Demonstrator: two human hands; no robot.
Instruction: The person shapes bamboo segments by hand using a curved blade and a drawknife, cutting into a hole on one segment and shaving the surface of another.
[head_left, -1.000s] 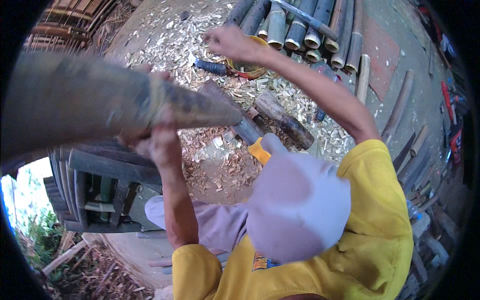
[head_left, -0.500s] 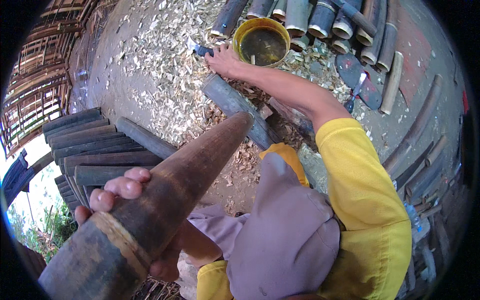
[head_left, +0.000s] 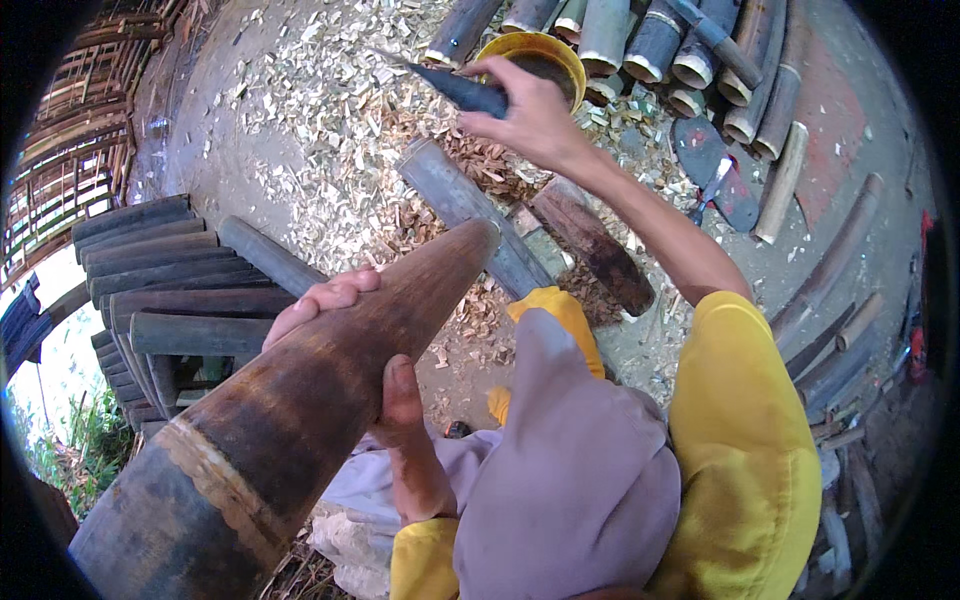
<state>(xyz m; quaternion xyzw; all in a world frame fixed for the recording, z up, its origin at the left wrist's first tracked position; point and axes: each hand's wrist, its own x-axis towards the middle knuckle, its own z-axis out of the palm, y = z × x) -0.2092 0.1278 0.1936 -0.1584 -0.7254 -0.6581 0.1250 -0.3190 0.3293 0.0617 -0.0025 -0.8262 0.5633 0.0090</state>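
Note:
My left hand point(head_left: 400, 400) grips a thick brown bamboo tube point(head_left: 290, 410) from below, thumb on one side and fingers on the other. The tube slants from the lower left, with a pale scraped band around it. Its far end reaches a grey bamboo piece point(head_left: 465, 205) lying on the ground; whether the two touch I cannot tell. My right hand point(head_left: 535, 110) is raised in front of a yellow bucket point(head_left: 505, 45), closed around the dark handle of a knife point(head_left: 455, 85). The knife's thin tip points to the far left.
Pale wood chips point(head_left: 330, 130) cover the ground. Stacked bamboo tubes point(head_left: 200, 305) lie at left, and more tubes point(head_left: 605, 40) at the far right. A reddish-brown block point(head_left: 595, 240) sits beside the grey piece. Dark sandals point(head_left: 700, 145) and a small tool point(head_left: 715, 180) lie at right.
My right hand has lifted the knife off the chips and brought it up and to the right. My left hand has shifted farther along the bamboo tube toward its far end.

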